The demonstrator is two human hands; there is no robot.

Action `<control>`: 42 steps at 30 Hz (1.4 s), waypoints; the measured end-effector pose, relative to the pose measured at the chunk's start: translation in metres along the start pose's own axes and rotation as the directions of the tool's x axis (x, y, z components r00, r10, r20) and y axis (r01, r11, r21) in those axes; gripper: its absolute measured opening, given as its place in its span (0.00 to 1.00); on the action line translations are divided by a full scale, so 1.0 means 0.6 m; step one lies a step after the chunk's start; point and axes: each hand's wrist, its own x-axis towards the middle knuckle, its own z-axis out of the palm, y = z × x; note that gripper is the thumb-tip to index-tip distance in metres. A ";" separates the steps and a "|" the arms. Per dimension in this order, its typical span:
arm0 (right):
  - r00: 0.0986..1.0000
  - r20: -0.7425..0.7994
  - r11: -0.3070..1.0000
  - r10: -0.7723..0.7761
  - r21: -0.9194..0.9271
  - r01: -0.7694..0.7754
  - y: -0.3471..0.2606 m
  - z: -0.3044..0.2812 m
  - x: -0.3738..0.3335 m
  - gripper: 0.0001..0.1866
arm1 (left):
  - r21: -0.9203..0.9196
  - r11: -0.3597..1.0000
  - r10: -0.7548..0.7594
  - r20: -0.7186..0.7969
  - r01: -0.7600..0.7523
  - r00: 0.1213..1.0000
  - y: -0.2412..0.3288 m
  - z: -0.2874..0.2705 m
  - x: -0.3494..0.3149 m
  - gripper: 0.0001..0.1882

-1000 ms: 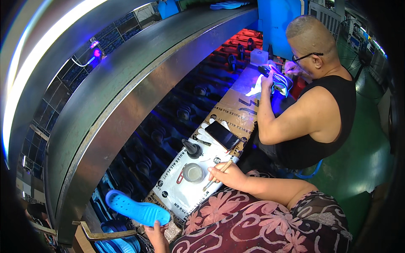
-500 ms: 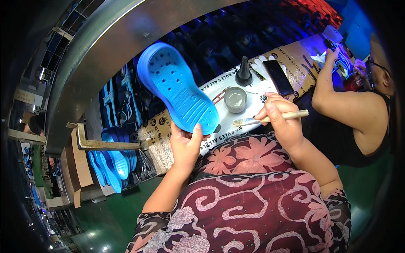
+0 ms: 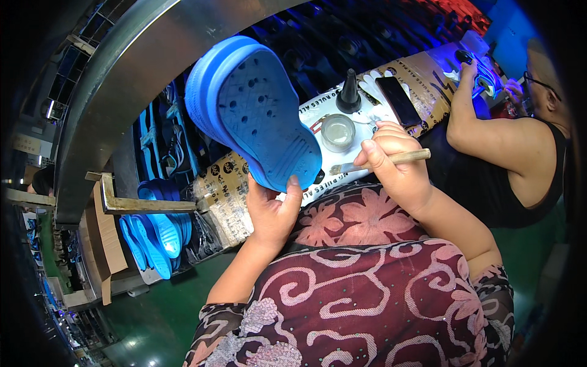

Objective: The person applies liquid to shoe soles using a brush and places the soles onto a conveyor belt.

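Note:
A blue clog sole (image 3: 257,110) with a raised rim and several small holes is tilted up in front of me. My left hand (image 3: 274,211) grips its narrow end, thumb on the inner face and fingers underneath. In my right hand (image 3: 400,168) a paintbrush (image 3: 409,156) with a wooden handle is pinched, bristles pointing left toward the sole but apart from it. Between them stands a round clear jar (image 3: 338,133) of pale liquid or paste. Behind the jar is a black cone-tipped bottle (image 3: 349,92).
A phone (image 3: 397,101) and a white glove (image 3: 372,84) lie on the taped cardboard surface (image 3: 223,174). At left, blue soles (image 3: 160,235) are stacked beside a metal bracket (image 3: 150,206). A person (image 3: 507,140) works at right; dark rows of footwear lie behind.
The sole has risen and come closer, its inner face tilting into shade. My right hand and the brush have shifted slightly left. The whole view has moved a little.

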 end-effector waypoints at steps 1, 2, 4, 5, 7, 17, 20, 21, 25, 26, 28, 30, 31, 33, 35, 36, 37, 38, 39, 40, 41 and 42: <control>1.000 0.001 1.000 0.003 -0.003 -0.003 -0.001 0.001 0.000 0.15 | -0.003 1.000 -0.002 0.001 0.002 1.000 -0.002 0.002 0.001 0.23; 1.000 -0.013 0.999 -0.029 0.026 0.029 -0.003 0.003 -0.001 0.14 | -0.001 0.999 0.035 -0.013 -0.035 0.999 -0.005 0.007 0.002 0.24; 0.998 -0.028 0.997 -0.056 0.055 0.058 -0.005 0.009 0.001 0.14 | 0.003 0.998 0.070 -0.026 -0.070 0.997 -0.012 0.008 0.003 0.24; 0.995 0.004 0.995 -0.101 0.001 0.101 -0.006 0.010 0.002 0.14 | -0.004 0.999 0.048 -0.021 -0.048 0.999 -0.017 0.007 0.003 0.24; 0.989 0.040 0.988 -0.142 -0.048 0.144 -0.008 0.010 0.002 0.14 | -0.007 1.000 0.025 -0.018 -0.025 1.000 -0.019 0.006 0.002 0.24; 0.989 0.100 0.992 -0.110 -0.044 0.115 -0.002 0.016 0.001 0.14 | 0.009 0.996 0.092 -0.071 -0.092 0.993 -0.033 0.009 -0.001 0.24; 0.987 0.125 0.995 -0.101 -0.003 0.102 -0.003 0.008 0.004 0.15 | 0.035 0.987 0.159 -0.108 -0.156 0.981 -0.033 0.010 -0.004 0.23; 0.990 0.112 0.996 -0.086 0.043 0.082 -0.002 0.005 0.003 0.15 | 0.019 0.983 0.183 -0.108 -0.182 0.977 -0.031 0.012 -0.005 0.22; 0.996 0.018 0.993 -0.086 0.080 0.084 0.003 0.008 0.005 0.15 | 0.114 0.934 0.347 -0.075 -0.338 0.935 -0.024 0.015 0.005 0.20; 0.992 0.034 0.992 -0.119 0.054 0.117 0.006 0.011 0.003 0.15 | 0.111 0.938 0.338 -0.064 -0.329 0.939 -0.024 0.016 0.007 0.20; 0.988 0.052 0.989 -0.144 -0.033 0.146 0.005 0.011 0.002 0.15 | 0.106 0.942 0.326 -0.045 -0.320 0.944 -0.023 0.019 0.011 0.19; 0.983 0.061 0.975 -0.174 -0.132 0.181 0.001 0.007 0.000 0.14 | 0.089 0.943 0.326 -0.056 -0.321 0.944 -0.021 0.023 0.012 0.20; 0.983 0.060 0.976 -0.171 -0.130 0.178 0.001 0.002 -0.001 0.14 | 0.091 0.944 0.323 -0.054 -0.318 0.945 -0.019 0.020 0.013 0.20; 0.996 0.038 0.994 -0.083 -0.068 0.085 0.003 -0.007 -0.002 0.13 | 0.181 0.906 0.366 0.118 -0.382 0.923 -0.015 0.013 0.015 0.26; 0.998 -0.002 0.998 -0.059 -0.035 0.058 0.005 -0.003 -0.002 0.13 | 0.171 0.913 0.369 0.044 -0.371 0.928 -0.021 0.019 0.014 0.24; 0.993 0.003 0.992 -0.114 -0.054 0.114 0.002 -0.002 0.002 0.12 | 0.159 0.917 0.374 -0.030 -0.365 0.927 -0.023 0.022 0.014 0.23; 0.986 0.009 0.983 -0.169 -0.072 0.169 0.001 0.000 0.006 0.12 | 0.158 0.918 0.371 -0.029 -0.363 0.928 -0.026 0.023 0.013 0.23; 0.986 0.009 0.983 -0.166 -0.073 0.166 0.002 0.002 0.007 0.12 | 0.141 0.929 0.350 -0.039 -0.342 0.936 -0.030 0.023 0.011 0.24; 0.982 0.031 0.975 -0.188 -0.110 0.190 0.004 0.006 0.008 0.11 | 0.125 0.939 0.328 -0.050 -0.320 0.943 -0.033 0.023 0.010 0.25; 0.977 0.052 0.966 -0.209 -0.147 0.215 0.006 0.008 0.009 0.10 | 0.126 0.940 0.326 -0.049 -0.318 0.944 -0.032 0.021 0.011 0.25; 0.977 0.052 0.966 -0.207 -0.146 0.212 0.008 0.007 0.009 0.10 | 0.136 0.950 0.286 -0.019 -0.281 0.958 -0.029 0.018 0.013 0.25; 0.976 0.068 0.960 -0.208 -0.177 0.217 0.008 0.003 0.010 0.10 | 0.149 0.958 0.247 0.007 -0.245 0.969 -0.024 0.017 0.013 0.25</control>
